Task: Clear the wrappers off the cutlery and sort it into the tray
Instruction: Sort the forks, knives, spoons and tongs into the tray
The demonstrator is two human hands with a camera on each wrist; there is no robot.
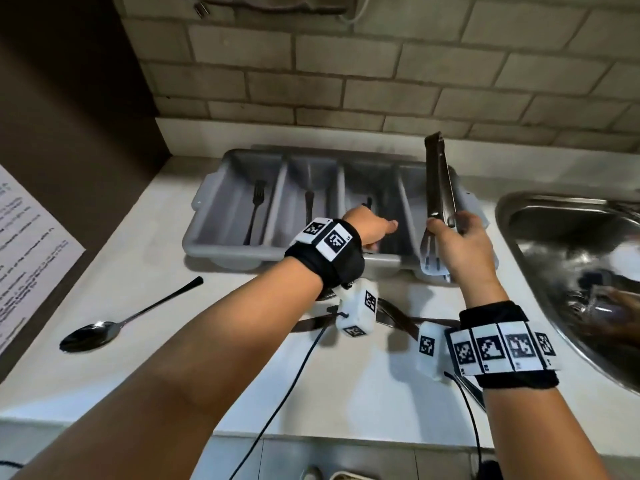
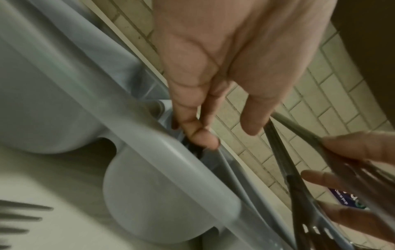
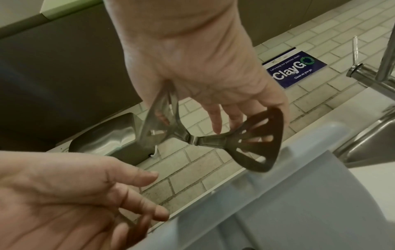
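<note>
Low in the head view, two bare arms reach up the frame over a white counter. Each wrist wears a black band with black-and-white squares. Between the arms, some dark cutlery lies on the counter, mostly hidden. At the lower left lies a shiny spoon with a black handle.

Just past the arms, in the middle of the frame, sits the grey tray with four long slots. The left hand is over the third slot from the left. Its fingers are loose and a little bent, holding nothing I can see. The right hand is over the right end of the tray. It grips metal tongs near their flat slotted ends, and the tongs stick up toward the wall.

A black fork lies in the far left slot. The next two slots each hold one dark piece, too small to tell.

At the right edge is a steel sink. Farthest up is a tiled wall.
</note>
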